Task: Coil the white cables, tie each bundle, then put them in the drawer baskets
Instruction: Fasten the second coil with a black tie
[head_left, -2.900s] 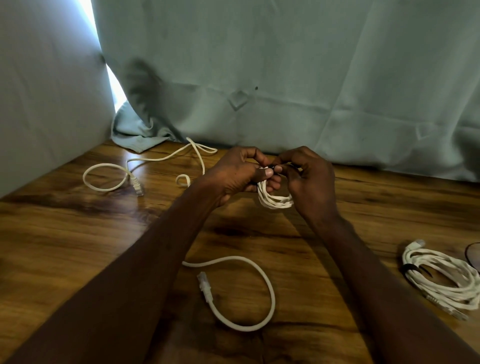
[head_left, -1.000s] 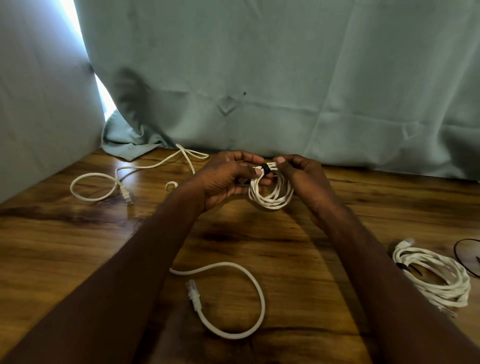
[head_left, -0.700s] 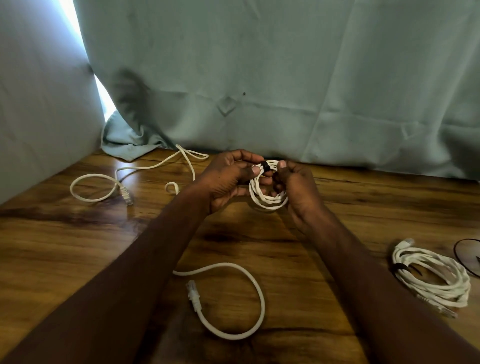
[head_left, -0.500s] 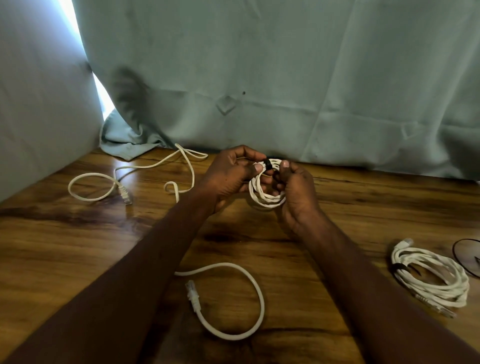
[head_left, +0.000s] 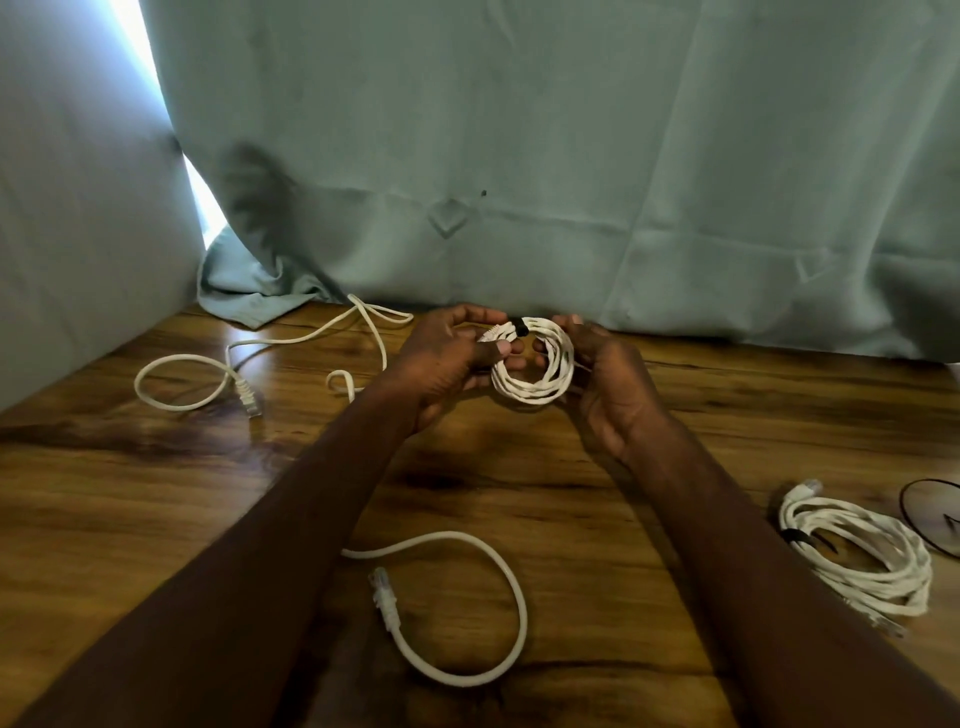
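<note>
Dim indoor shot, single daylight source upper left.
Curtain gap blown out; glare streaks on counter left side; forearms underexposed; wide-angle bending at edges, slight softness.

1. We see a wooden counter, dark-grained and glossy.
2. We see a pale green curtain hanging behind it, its hem crumpled on the counter's far left corner.
3. We see a thin dark ring at the right edge, cut off by the frame.

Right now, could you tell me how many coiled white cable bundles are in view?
2: one bundle held between both hands above the table, and a tied bundle lying at the table's right edge. Others may lie outside the view.
</note>
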